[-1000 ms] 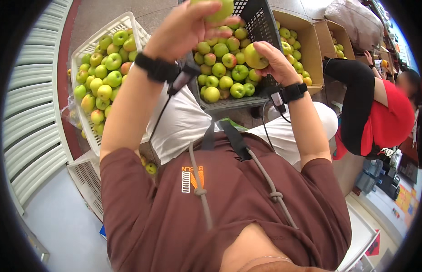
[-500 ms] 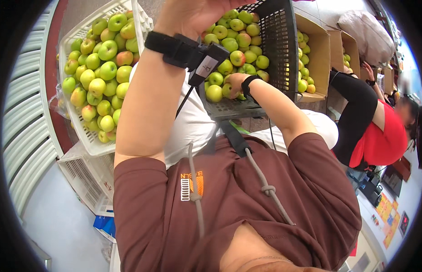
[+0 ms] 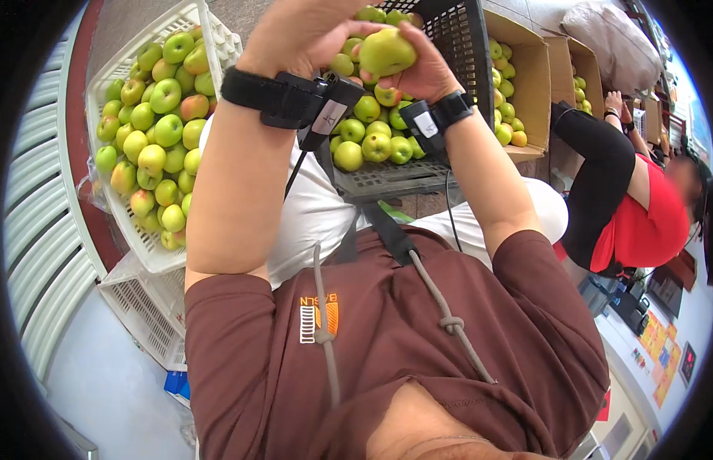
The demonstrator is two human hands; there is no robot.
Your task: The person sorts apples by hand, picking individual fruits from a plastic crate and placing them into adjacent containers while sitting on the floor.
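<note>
Head view: right hand (image 3: 431,70) grips a green apple (image 3: 387,52) above the black crate (image 3: 395,185), nearer its right wall. Left hand (image 3: 295,34) alongside, thumb near the apple; can't tell its finger state. Progress: one apple out; many loose apples (image 3: 367,108) remain in the crate, toward its near edge.

Right grip (image 3: 427,70) holding apple (image 3: 387,52) (yellow-green), black crate (image 3: 467,61) below

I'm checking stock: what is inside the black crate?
The black crate holds green apples, some with red patches. The left hand, the right hand and the held apple hide part of the pile; whatever lies under the top layer cannot be seen.
</note>
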